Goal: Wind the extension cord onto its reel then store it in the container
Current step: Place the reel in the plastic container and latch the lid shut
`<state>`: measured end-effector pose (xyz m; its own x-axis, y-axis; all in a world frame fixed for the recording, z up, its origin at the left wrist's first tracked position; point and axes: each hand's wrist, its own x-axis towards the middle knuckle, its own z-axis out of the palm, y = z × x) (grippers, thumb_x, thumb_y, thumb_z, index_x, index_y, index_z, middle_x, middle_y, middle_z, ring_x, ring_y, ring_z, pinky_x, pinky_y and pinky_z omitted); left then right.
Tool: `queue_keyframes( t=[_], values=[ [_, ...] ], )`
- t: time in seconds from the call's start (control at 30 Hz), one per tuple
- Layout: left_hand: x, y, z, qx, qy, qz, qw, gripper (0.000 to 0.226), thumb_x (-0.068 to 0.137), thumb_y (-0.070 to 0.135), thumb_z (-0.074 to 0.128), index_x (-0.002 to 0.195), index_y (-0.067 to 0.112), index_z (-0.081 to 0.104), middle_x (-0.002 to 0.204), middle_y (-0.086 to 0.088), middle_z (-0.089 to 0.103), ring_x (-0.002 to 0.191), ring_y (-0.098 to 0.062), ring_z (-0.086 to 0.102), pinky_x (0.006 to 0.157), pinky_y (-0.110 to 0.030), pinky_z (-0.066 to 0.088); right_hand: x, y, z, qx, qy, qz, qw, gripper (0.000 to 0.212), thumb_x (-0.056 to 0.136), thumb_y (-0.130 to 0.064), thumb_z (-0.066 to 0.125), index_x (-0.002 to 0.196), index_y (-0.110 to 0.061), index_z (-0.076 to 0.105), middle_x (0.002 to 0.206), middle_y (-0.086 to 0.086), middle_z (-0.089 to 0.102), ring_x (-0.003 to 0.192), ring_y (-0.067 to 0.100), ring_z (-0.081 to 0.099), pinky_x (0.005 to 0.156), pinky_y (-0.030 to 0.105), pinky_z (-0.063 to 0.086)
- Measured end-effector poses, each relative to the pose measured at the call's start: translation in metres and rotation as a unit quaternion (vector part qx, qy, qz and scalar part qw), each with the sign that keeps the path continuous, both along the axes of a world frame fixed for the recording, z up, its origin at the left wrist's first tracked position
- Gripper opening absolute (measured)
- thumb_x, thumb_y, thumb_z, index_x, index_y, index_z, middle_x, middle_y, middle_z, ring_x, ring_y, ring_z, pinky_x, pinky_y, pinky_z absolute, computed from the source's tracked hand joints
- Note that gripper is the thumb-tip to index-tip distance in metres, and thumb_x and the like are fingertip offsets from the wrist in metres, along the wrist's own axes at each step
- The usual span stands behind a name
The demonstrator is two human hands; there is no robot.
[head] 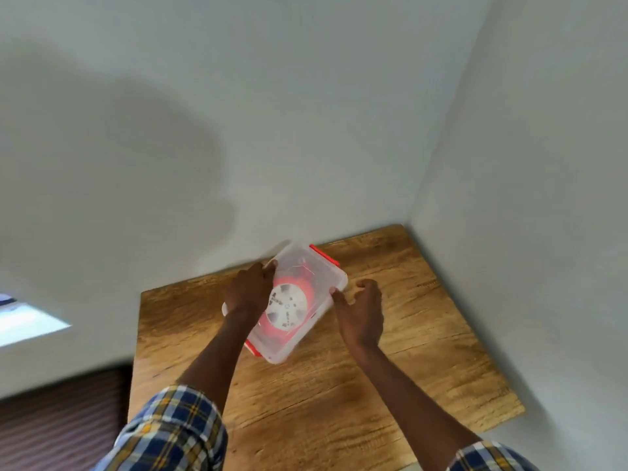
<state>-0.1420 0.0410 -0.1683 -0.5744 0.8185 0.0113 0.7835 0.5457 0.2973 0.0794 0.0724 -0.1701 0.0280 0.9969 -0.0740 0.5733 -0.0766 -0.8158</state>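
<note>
A wood-grain table (pixel 390 368) fits into the corner of two pale walls (pixel 306 130), and on it, near the back edge, sits a clear plastic container (pixel 323 277) with red latches.

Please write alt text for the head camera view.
Two hands, left hand and right hand, touch a clear container holding a red cord reel, on a wooden table in a white corner.
</note>
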Motion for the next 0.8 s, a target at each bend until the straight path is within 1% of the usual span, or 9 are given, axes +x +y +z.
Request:
queue_keyframes(
  t=[0.1,0.17,0.23,0.33,0.43,0.53,0.6,0.67,0.8],
  values=[
    [-0.018,-0.030,0.001,-0.006,-0.029,0.068,0.997,0.056,0.112,0.053,0.026,0.119,0.016,0.068,0.108,-0.016,0.076,0.098,-0.040,0.073,0.082,-0.043,0.058,-0.042,-0.022,0.006,-0.106,0.100,0.155,0.977,0.057,0.083,-0.047,0.082,0.126,-0.028,0.049,0.122,-0.003,0.069,0.097,0.012,0.067,0.078,0.031,0.057],
    [-0.030,-0.054,-0.001,0.008,-0.063,0.105,0.992,0.055,0.113,0.049,0.026,0.118,0.012,0.067,0.110,-0.018,0.075,0.098,-0.040,0.071,0.076,-0.038,0.053,-0.067,-0.035,0.006,-0.099,0.091,0.221,0.966,0.067,0.085,-0.039,0.083,0.140,-0.027,0.046,0.126,-0.006,0.067,0.110,0.015,0.066,0.093,0.039,0.058],
    [-0.044,-0.080,-0.007,0.031,-0.106,0.130,0.985,0.052,0.114,0.046,0.028,0.117,0.009,0.065,0.110,-0.019,0.074,0.098,-0.041,0.070,0.074,-0.039,0.050,-0.085,-0.045,0.007,-0.089,0.067,0.253,0.961,0.069,0.089,-0.034,0.079,0.147,-0.026,0.042,0.129,-0.004,0.067,0.116,0.019,0.066,0.096,0.044,0.057],
    [-0.065,-0.127,-0.012,0.079,-0.189,0.157,0.966,0.050,0.114,0.043,0.029,0.125,0.009,0.064,0.120,-0.019,0.073,0.109,-0.041,0.068,0.084,-0.039,0.049,-0.111,-0.054,0.009,-0.094,0.047,0.320,0.942,0.062,0.093,-0.033,0.074,0.147,-0.026,0.045,0.129,-0.002,0.069,0.115,0.021,0.068,0.092,0.042,0.059],
    [-0.080,-0.167,-0.011,0.133,-0.194,0.188,0.954,0.046,0.114,0.042,0.032,0.131,0.012,0.062,0.123,-0.018,0.073,0.113,-0.041,0.067,0.090,-0.042,0.051,-0.139,-0.067,0.011,-0.089,0.042,0.375,0.922,0.054,0.098,-0.036,0.069,0.146,-0.027,0.047,0.133,-0.003,0.067,0.117,0.021,0.067,0.092,0.040,0.058],
    [-0.091,-0.189,-0.011,0.149,-0.164,0.247,0.943,0.047,0.111,0.046,0.038,0.132,0.012,0.063,0.115,-0.019,0.076,0.105,-0.044,0.070,0.078,-0.041,0.051,-0.167,-0.080,0.006,-0.081,0.022,0.386,0.919,0.048,0.101,-0.037,0.063,0.146,-0.025,0.048,0.135,-0.002,0.066,0.117,0.022,0.067,0.075,0.023,0.052],
    [-0.094,-0.197,-0.010,0.192,-0.162,0.306,0.918,0.041,0.106,0.049,0.053,0.122,0.016,0.070,0.106,-0.009,0.079,0.096,-0.034,0.074,0.070,-0.037,0.051,-0.180,-0.087,0.003,-0.087,0.002,0.379,0.922,0.044,0.102,-0.035,0.062,0.143,-0.024,0.049,0.133,0.000,0.067,0.113,0.021,0.069,0.068,0.019,0.050],
    [-0.094,-0.199,-0.006,0.231,-0.155,0.336,0.900,0.032,0.099,0.050,0.064,0.114,0.023,0.071,0.099,0.001,0.081,0.088,-0.025,0.075,0.069,-0.034,0.055,-0.187,-0.089,-0.001,-0.087,-0.016,0.373,0.924,0.041,0.102,-0.033,0.063,0.139,-0.023,0.050,0.129,0.001,0.068,0.109,0.020,0.070,0.063,0.017,0.050],
    [-0.106,-0.194,-0.004,0.224,-0.111,0.314,0.916,0.026,0.100,0.050,0.063,0.109,0.028,0.073,0.092,0.007,0.081,0.082,-0.022,0.076,0.065,-0.031,0.055,-0.199,-0.087,-0.003,-0.087,-0.023,0.362,0.928,0.044,0.102,-0.031,0.063,0.142,-0.022,0.048,0.131,0.002,0.066,0.112,0.020,0.069,0.060,0.014,0.047]
  ],
)
